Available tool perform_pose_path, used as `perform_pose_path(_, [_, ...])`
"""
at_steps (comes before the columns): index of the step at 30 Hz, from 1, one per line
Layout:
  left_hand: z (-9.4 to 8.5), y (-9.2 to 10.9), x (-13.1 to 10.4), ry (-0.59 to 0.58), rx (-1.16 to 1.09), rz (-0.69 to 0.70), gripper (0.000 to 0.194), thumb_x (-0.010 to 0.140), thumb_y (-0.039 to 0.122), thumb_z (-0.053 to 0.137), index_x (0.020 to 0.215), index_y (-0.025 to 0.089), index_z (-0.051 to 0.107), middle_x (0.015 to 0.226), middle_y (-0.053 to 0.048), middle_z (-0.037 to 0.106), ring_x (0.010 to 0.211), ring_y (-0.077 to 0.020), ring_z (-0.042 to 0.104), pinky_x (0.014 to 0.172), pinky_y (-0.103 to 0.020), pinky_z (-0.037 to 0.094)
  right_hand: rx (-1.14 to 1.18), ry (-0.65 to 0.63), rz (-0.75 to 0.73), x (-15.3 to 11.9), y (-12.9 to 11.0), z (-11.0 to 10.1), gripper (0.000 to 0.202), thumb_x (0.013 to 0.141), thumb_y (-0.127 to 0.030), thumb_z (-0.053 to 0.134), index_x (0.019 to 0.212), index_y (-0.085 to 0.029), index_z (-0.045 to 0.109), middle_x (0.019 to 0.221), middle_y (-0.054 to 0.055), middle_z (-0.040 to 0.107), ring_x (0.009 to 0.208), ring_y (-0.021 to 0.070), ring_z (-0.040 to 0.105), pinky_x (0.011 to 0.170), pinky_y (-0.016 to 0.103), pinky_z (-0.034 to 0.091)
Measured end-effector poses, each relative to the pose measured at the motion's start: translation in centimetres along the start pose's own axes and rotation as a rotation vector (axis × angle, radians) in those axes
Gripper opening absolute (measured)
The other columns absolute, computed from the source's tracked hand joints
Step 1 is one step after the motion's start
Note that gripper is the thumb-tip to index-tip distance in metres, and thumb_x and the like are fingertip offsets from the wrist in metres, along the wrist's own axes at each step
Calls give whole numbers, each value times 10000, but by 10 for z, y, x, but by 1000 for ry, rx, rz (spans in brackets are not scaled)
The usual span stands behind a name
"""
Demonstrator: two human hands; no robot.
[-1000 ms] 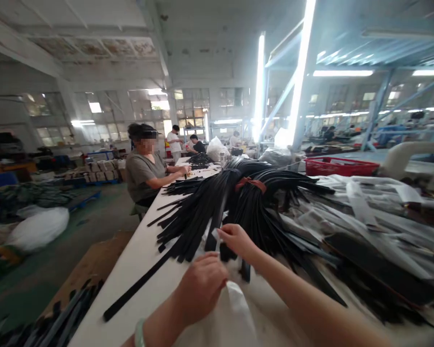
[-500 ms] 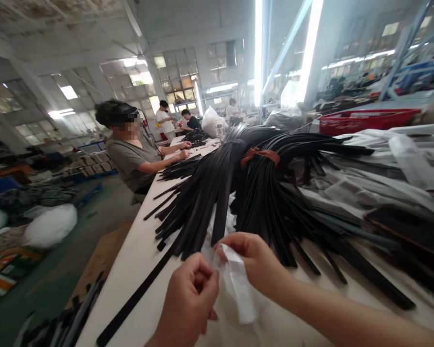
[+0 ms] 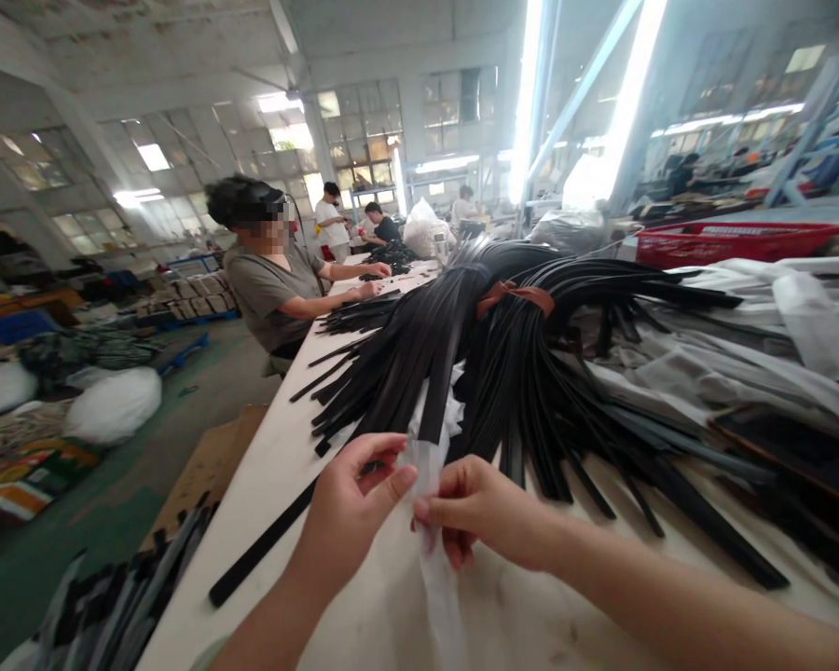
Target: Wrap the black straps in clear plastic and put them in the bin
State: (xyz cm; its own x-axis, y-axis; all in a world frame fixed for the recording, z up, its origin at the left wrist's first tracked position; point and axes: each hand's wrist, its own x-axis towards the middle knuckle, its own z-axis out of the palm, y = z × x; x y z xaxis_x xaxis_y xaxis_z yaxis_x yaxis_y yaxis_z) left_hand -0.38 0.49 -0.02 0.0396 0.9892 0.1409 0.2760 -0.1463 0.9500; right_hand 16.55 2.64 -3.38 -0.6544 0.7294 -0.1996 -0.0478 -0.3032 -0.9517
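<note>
A translucent white plastic sleeve (image 3: pixel 439 578) hangs between my hands over the table, its lower end trailing toward me. My left hand (image 3: pixel 356 499) pinches the sleeve's left edge near its top. Lower down on the right side, my right hand (image 3: pixel 486 511) grips it between thumb and curled fingers. The end of one black strap (image 3: pixel 433 410) meets the sleeve's top; whether it sits inside or behind the plastic I cannot tell. Many more black straps (image 3: pixel 384 373) fan out beyond, and a second bundle (image 3: pixel 524 401) is tied with a brown band (image 3: pixel 514 298).
White plastic sleeves (image 3: pixel 713 373) are heaped at the right, with a red crate (image 3: pixel 734 244) behind. A co-worker (image 3: pixel 272 280) stands at the table's left edge, handling small dark pieces. More wrapped straps (image 3: pixel 126 596) lie low at the left, beside the table (image 3: pixel 266 522).
My left hand has risen to the sleeve's top, and my right hand has shifted lower along it. The sleeve now meets the strap's end. The view has swung slightly left.
</note>
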Motion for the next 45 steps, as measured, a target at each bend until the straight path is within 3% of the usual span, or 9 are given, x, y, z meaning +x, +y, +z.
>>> perform_pose_path(3, [3, 2, -1, -166, -98, -53, 216, 752, 360, 678, 697, 151, 685, 771, -38, 620, 739, -165, 564, 686, -252, 458, -16, -54, 68, -3, 4, 10, 440, 608, -535, 766, 648, -119, 628, 567, 14, 633, 447, 88, 573, 426, 176, 435])
perform_pose_path(6, [6, 0, -4, -134, -136, -76, 282, 726, 329, 704, 538, 145, 601, 629, 13, 508, 599, -110, 473, 590, -227, 402, -60, -28, 69, -2, 6, 13, 443, 583, -515, 790, 632, -123, 590, 572, 9, 624, 485, 104, 608, 451, 177, 462])
perform_pose_path(17, [14, -15, -1, -72, -317, -153, 301, 653, 303, 756, 626, 175, 485, 680, 31, 512, 591, -112, 516, 534, -223, 431, -178, 261, -193, 3, 15, 18, 219, 735, -336, 669, 699, -152, 556, 563, -3, 594, 555, 158, 644, 478, 209, 461])
perform_pose_path(25, [20, -11, -4, -70, -250, -159, 241, 666, 276, 724, 623, 173, 510, 651, 22, 557, 628, -116, 527, 615, -230, 442, -649, 409, -399, -1, 10, 8, 81, 678, -101, 536, 657, -160, 587, 557, -15, 606, 496, 86, 496, 463, 187, 338])
perform_pose_path(29, [18, -13, -3, 14, -203, -124, 261, 699, 319, 698, 634, 184, 485, 676, 22, 573, 634, -123, 543, 604, -233, 444, -396, 339, -286, 1, 8, 7, 82, 716, -166, 500, 681, -166, 574, 474, -34, 559, 455, 107, 569, 432, 180, 388])
perform_pose_path(33, [15, -15, -1, 81, -170, -69, 251, 736, 315, 683, 669, 189, 477, 794, -17, 681, 749, -154, 637, 705, -256, 480, -70, 183, -113, 5, 7, 7, 289, 731, -434, 585, 683, -150, 558, 568, -7, 610, 408, 88, 561, 382, 177, 401])
perform_pose_path(40, [9, -15, 0, 39, -244, -243, 390, 619, 294, 788, 848, 205, 485, 620, 32, 673, 600, -161, 643, 586, -231, 455, -87, -13, 18, 5, 8, 1, 443, 656, -551, 710, 651, -144, 535, 587, -10, 628, 404, 73, 567, 359, 144, 393])
perform_pose_path(42, [4, -16, 2, 63, -227, -242, 414, 625, 298, 786, 882, 205, 475, 625, 34, 677, 593, -141, 628, 602, -221, 442, -157, 1, 12, 9, 7, -9, 421, 692, -527, 704, 652, -133, 560, 638, 15, 662, 408, 64, 567, 373, 148, 411])
perform_pose_path(45, [-2, -17, 6, 94, -190, -223, 432, 623, 293, 788, 883, 204, 454, 632, 38, 682, 601, -116, 605, 619, -201, 420, -279, 268, -66, 19, 1, -28, 376, 779, -470, 656, 629, -144, 546, 528, -12, 619, 369, 62, 536, 345, 142, 382])
